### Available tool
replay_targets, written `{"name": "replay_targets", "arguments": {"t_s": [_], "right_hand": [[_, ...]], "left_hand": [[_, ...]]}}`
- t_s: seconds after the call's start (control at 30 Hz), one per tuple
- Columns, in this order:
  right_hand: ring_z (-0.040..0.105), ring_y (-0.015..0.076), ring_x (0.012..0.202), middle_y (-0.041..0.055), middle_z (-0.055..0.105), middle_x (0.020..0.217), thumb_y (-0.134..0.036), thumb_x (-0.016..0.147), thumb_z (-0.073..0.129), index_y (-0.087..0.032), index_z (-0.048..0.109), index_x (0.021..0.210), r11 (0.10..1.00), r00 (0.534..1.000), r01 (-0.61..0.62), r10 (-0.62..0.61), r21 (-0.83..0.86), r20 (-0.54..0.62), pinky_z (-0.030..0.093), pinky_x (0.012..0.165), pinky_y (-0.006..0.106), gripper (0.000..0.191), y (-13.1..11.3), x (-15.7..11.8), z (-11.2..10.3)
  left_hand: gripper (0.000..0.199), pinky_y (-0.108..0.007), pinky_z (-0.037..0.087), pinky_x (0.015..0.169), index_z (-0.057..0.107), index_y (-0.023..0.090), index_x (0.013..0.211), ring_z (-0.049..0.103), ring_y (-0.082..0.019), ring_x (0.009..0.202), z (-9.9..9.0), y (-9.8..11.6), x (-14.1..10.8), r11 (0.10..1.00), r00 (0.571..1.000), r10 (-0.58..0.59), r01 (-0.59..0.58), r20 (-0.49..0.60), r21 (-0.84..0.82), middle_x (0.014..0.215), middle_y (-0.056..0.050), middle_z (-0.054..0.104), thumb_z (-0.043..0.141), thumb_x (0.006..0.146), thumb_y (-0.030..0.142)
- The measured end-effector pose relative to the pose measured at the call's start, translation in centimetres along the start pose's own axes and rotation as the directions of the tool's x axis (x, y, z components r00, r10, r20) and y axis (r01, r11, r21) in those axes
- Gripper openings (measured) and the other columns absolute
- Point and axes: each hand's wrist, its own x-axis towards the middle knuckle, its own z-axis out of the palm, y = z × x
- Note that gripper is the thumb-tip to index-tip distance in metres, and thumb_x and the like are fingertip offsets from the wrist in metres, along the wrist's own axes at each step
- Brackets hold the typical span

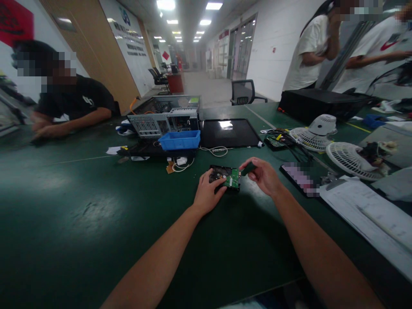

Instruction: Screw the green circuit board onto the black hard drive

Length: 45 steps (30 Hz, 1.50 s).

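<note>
A black hard drive with a green circuit board lies on the dark green table in front of me. My left hand rests on its left part, fingers spread across the drive and touching the board. At the drive's right edge, my right hand is closed on a small dark tool, whose tip is near the board's edge. What kind of tool it is cannot be made out.
Beyond the drive stand a blue tray, an open computer case and a black panel. White fan parts, a phone and papers lie right. A person sits left; two stand right.
</note>
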Motion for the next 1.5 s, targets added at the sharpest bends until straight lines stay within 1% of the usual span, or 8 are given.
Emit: {"name": "replay_targets", "arguments": {"t_s": [0.17,0.33,0.5,0.67,0.9,1.07,1.23,1.5], "right_hand": [[0.04,0.0096,0.05,0.007,0.074,0.092,-0.042,0.086,0.061,-0.02,0.068,0.087,0.999,0.999,-0.028,0.027,0.025,0.02,0.026,0.046,0.027,0.023,-0.18,-0.13,0.21],[0.038,0.0083,0.048,0.0042,0.072,0.087,-0.039,0.086,0.063,-0.021,0.067,0.091,0.996,0.998,-0.049,0.046,0.068,0.051,0.024,0.045,0.025,0.018,-0.4,-0.18,0.41],[0.039,0.0076,0.047,0.0043,0.071,0.091,-0.041,0.087,0.063,-0.021,0.073,0.101,0.997,0.996,-0.063,0.06,0.041,0.059,0.023,0.043,0.026,0.026,-0.58,-0.33,0.55],[0.04,0.0073,0.049,0.0054,0.072,0.1,-0.042,0.085,0.066,-0.021,0.074,0.095,0.998,0.997,-0.06,0.059,0.033,0.045,0.024,0.043,0.027,0.024,-0.77,-0.43,0.73],[0.038,0.0067,0.05,0.0041,0.07,0.096,-0.042,0.084,0.07,-0.022,0.073,0.095,0.998,0.999,-0.034,0.033,0.046,0.016,0.023,0.044,0.026,0.023,-0.72,-0.3,0.72],[0.04,0.0075,0.053,0.0025,0.071,0.096,-0.04,0.08,0.076,-0.022,0.069,0.089,1.0,1.0,-0.012,0.013,0.025,-0.023,0.022,0.044,0.024,0.021,-0.45,-0.22,0.4],[0.04,0.0091,0.053,0.0041,0.074,0.096,-0.041,0.083,0.074,-0.024,0.062,0.091,0.998,1.0,-0.026,0.026,0.048,-0.007,0.023,0.045,0.024,0.022,-0.4,-0.25,0.49],[0.039,0.0087,0.053,0.0044,0.07,0.09,-0.043,0.088,0.067,-0.023,0.072,0.101,0.999,1.0,-0.022,0.021,0.039,0.011,0.023,0.046,0.025,0.025,-0.12,-0.11,0.44]], "left_hand": [[0.035,-0.056,0.034,0.119,0.071,0.037,0.129,0.031,-0.034,0.147,-0.05,0.01,-0.04,1.0,1.0,-0.003,0.003,0.005,0.002,0.16,-0.006,0.033,0.066,0.095,0.041],[0.035,-0.057,0.034,0.119,0.07,0.037,0.13,0.03,-0.034,0.148,-0.01,-0.03,-0.02,1.0,1.0,-0.005,0.005,0.008,0.005,0.16,-0.005,0.033,0.066,0.095,0.042],[0.036,-0.058,0.035,0.118,0.07,0.038,0.13,0.03,-0.035,0.148,0.12,-0.08,-0.02,1.0,1.0,-0.014,0.014,0.012,0.001,0.161,-0.005,0.032,0.067,0.094,0.041],[0.036,-0.058,0.034,0.119,0.07,0.038,0.13,0.03,-0.034,0.148,0.06,-0.06,-0.06,1.0,1.0,-0.011,0.011,0.011,-0.006,0.161,-0.005,0.033,0.066,0.095,0.043],[0.035,-0.057,0.034,0.118,0.071,0.037,0.128,0.031,-0.035,0.147,0.14,-0.04,-0.04,1.0,1.0,0.0,0.0,0.001,-0.002,0.16,-0.007,0.034,0.067,0.094,0.041],[0.036,-0.058,0.035,0.118,0.07,0.037,0.129,0.031,-0.034,0.148,0.28,-0.16,0.0,1.0,1.0,-0.008,0.008,0.005,0.006,0.16,-0.005,0.034,0.068,0.094,0.04],[0.035,-0.057,0.034,0.119,0.071,0.037,0.128,0.031,-0.035,0.148,0.23,-0.08,0.0,1.0,1.0,-0.014,0.014,0.002,0.005,0.16,-0.005,0.034,0.068,0.094,0.041],[0.036,-0.058,0.034,0.118,0.07,0.038,0.13,0.028,-0.035,0.15,-0.09,0.13,-0.03,1.0,0.999,-0.027,0.027,0.017,-0.014,0.163,-0.005,0.029,0.066,0.095,0.042]]}}
